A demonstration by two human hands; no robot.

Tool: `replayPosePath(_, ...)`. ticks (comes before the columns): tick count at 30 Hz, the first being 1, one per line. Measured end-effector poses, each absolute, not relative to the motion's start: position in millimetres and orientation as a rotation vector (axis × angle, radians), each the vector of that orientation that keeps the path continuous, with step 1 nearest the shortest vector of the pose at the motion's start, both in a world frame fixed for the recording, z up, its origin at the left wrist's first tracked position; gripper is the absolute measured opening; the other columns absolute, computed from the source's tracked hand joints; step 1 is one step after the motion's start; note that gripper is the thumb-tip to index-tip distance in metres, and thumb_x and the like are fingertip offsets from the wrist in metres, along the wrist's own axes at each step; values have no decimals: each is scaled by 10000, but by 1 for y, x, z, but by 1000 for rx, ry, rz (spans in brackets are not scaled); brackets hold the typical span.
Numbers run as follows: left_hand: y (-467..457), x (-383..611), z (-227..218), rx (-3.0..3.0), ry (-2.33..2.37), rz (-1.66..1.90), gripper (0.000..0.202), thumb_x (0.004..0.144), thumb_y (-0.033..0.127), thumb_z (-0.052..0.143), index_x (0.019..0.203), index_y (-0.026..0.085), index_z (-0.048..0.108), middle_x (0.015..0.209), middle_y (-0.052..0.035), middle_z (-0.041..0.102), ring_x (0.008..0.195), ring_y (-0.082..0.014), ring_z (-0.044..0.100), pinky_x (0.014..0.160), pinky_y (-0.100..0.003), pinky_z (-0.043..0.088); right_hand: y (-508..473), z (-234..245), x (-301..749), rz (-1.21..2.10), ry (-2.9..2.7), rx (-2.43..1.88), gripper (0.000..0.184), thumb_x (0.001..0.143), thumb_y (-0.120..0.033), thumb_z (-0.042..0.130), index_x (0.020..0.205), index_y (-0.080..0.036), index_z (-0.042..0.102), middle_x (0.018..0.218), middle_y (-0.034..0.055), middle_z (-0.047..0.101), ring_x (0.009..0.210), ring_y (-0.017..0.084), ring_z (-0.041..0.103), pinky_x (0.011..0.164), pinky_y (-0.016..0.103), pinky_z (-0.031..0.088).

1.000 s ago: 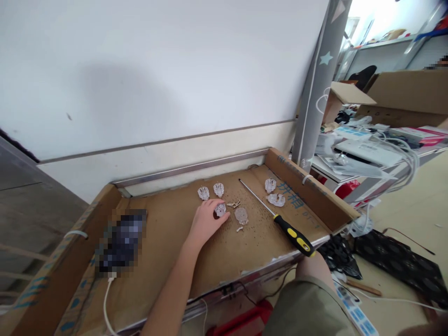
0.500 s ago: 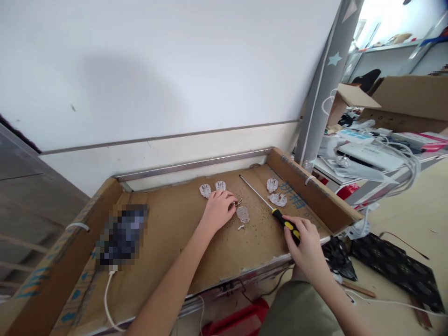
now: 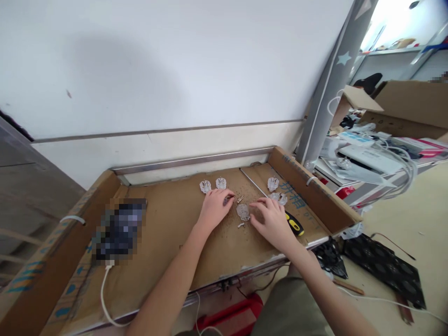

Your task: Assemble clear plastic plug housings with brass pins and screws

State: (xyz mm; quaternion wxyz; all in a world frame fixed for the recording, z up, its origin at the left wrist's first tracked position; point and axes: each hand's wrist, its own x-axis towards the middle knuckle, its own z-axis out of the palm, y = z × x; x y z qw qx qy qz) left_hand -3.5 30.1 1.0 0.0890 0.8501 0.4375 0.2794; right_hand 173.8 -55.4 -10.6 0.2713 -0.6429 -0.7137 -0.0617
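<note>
My left hand rests low over the cardboard with its fingers bent and a small gap at the thumb; nothing shows in it. Small brass pieces lie just right of its fingertips. My right hand is open, thumb and fingers apart, beside a clear plastic plug part. A small white piece lies below that part. The screwdriver lies on the cardboard, partly under my right hand, with its black and yellow handle and its metal shaft showing.
Clear plugs with pins stand behind my left hand, and more clear plug parts sit at the right. Cardboard walls edge the work surface. A blurred dark device with a white cable lies left. Dark specks dot the middle.
My right hand has let go of the screwdriver and moved left to the clear plug part. My left hand has drawn slightly away from the brass pieces.
</note>
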Motion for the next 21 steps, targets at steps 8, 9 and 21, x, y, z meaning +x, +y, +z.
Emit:
replayPosePath(8,32,-2,-2,2561,1308,766,138,868,237,492,908,239,624,959,4,664,959,-211,540,877,-375,363,-80,-19,200,-202,-1782,-1868,357,796,-295,491,1145,-243,548,1153,100,520,1075,278,465,874,469,319)
replayPosePath(9,32,-1,-2,2557,1309,757,145,869,238,489,915,241,627,966,2,662,966,-212,538,880,-378,363,-85,-21,207,-197,-1747,-1889,373,798,-298,491,1162,-235,538,1126,109,534,1050,291,480,854,486,331)
replayPosePath(21,-34,-17,11,2606,1075,661,120,831,274,546,916,257,630,944,15,651,916,-175,540,909,-339,353,-100,101,211,-89,-1111,-1175,299,700,-314,671,966,-220,572,905,36,579,818,164,583,828,379,478)
